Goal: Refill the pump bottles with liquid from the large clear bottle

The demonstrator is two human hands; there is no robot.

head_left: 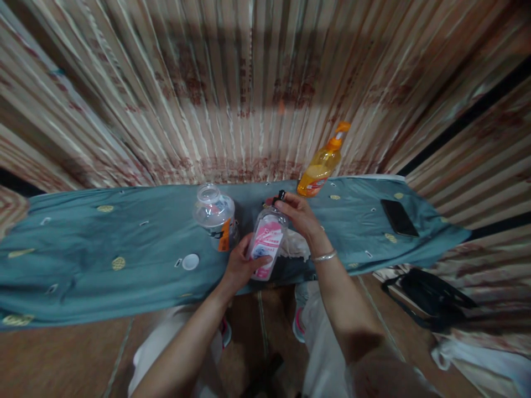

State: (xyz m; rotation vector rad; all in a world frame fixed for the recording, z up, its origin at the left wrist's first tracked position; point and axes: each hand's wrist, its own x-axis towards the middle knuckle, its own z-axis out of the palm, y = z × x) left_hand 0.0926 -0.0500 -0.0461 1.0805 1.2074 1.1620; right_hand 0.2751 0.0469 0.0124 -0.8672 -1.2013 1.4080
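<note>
A clear bottle with a pink and white label (269, 235) is tilted over the front part of the cloth-covered table. My left hand (243, 262) wraps round its lower side, the thumb lying across the label. At the top, my right hand (301, 214) pinches the black cap or pump head (281, 195) between thumb and fingers; whether it is still joined to the neck is hard to make out. Left of the bottle stands a clear wide plastic jar (211, 213) with an uncovered mouth and an orange label. A round white lid (191, 262) lies flat in front of that jar.
Behind my right hand stands an orange-capped bottle of yellow liquid (319, 170). A black phone (399, 217) lies at the table's right. A crumpled whitish cloth (295, 247) sits under my right wrist. Pleated curtains (249, 88) hang behind the table (83, 232). A black bag (431, 293) is low at right.
</note>
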